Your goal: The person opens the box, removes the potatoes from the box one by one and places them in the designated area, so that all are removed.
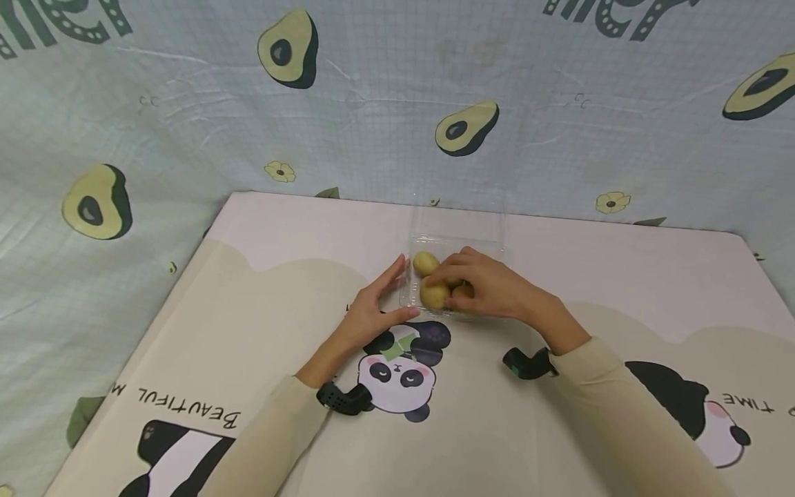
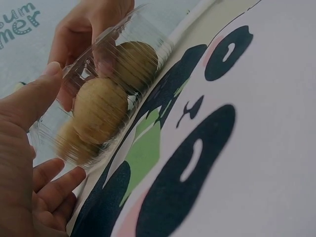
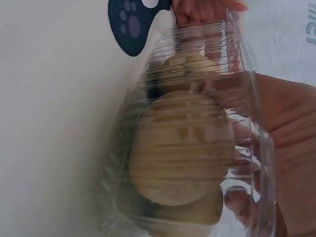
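Observation:
A clear plastic clamshell box point(image 1: 411, 295) stands on the table with its lid point(image 1: 459, 222) raised at the back. Several yellowish-brown potatoes point(image 1: 434, 295) lie inside. My right hand point(image 1: 497, 284) reaches into the box from the right, fingers and thumb bent round a potato point(image 1: 462, 293) that it partly covers. Held beside the box's left side, my left hand point(image 1: 366, 312) has its thumb and fingers spread. In the left wrist view, potatoes point(image 2: 100, 109) show through the ribbed wall near the left fingers. The right wrist view shows a large potato point(image 3: 180, 148) behind the clear wall.
A panda-printed cloth point(image 1: 397, 386) covers the table. Behind it hangs a pale curtain point(image 1: 373, 138) with avocado prints. Black wrist cameras sit on the left wrist point(image 1: 344, 399) and right wrist point(image 1: 528, 364).

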`<state>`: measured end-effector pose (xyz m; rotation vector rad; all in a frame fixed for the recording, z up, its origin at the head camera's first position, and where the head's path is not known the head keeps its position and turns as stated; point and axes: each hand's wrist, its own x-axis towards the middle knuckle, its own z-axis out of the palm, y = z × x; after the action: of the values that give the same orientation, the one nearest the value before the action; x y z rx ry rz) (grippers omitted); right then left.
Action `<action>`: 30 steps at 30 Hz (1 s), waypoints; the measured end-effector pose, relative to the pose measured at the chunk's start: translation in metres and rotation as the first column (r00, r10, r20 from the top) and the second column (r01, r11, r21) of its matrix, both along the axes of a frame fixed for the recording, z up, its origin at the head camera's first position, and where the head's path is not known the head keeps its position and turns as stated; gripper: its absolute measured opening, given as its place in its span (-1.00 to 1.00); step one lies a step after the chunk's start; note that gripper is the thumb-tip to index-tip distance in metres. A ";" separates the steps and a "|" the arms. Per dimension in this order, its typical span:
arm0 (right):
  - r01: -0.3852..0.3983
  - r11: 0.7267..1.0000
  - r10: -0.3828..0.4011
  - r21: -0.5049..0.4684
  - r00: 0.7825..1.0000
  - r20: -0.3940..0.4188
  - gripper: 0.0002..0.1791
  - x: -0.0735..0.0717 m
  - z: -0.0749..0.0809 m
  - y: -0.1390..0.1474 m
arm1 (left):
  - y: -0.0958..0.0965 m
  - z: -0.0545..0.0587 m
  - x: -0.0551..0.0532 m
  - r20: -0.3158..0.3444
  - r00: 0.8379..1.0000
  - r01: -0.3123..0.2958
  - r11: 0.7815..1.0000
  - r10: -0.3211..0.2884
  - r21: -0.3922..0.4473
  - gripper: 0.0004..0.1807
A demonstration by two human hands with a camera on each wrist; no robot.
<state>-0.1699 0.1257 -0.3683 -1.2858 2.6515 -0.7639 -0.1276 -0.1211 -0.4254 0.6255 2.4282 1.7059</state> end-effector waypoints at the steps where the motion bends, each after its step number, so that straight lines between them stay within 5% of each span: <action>1: -0.002 1.000 0.002 -0.002 1.000 -0.005 -0.61 0.000 0.000 -0.001 | 0.000 0.000 0.000 -0.001 1.000 0.001 1.000 -0.001 0.001 -0.02; 18: -0.027 1.000 0.027 0.011 1.000 0.014 -0.55 -0.003 0.002 -0.008 | 0.000 0.001 0.001 -0.004 1.000 0.003 1.000 -0.003 0.003 -0.05; 22: -0.009 0.999 0.009 0.042 1.000 -0.008 -0.58 -0.003 0.004 -0.008 | 0.001 0.001 0.002 -0.001 1.000 0.003 1.000 -0.003 0.006 -0.05; 24: -0.003 0.999 0.004 0.053 1.000 -0.022 -0.60 -0.003 0.005 -0.008 | 0.003 0.012 0.006 0.008 1.000 0.005 1.000 -0.005 0.002 -0.06; 30: 0.012 0.996 -0.007 0.083 0.998 -0.069 -0.64 -0.002 0.005 -0.012 | 0.001 0.007 0.004 0.000 1.000 0.007 1.000 -0.007 0.001 -0.05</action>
<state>-0.1722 0.1134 -0.3631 -1.3024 2.7134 -0.6130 -0.1239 -0.1200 -0.4186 0.6334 2.4228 1.7041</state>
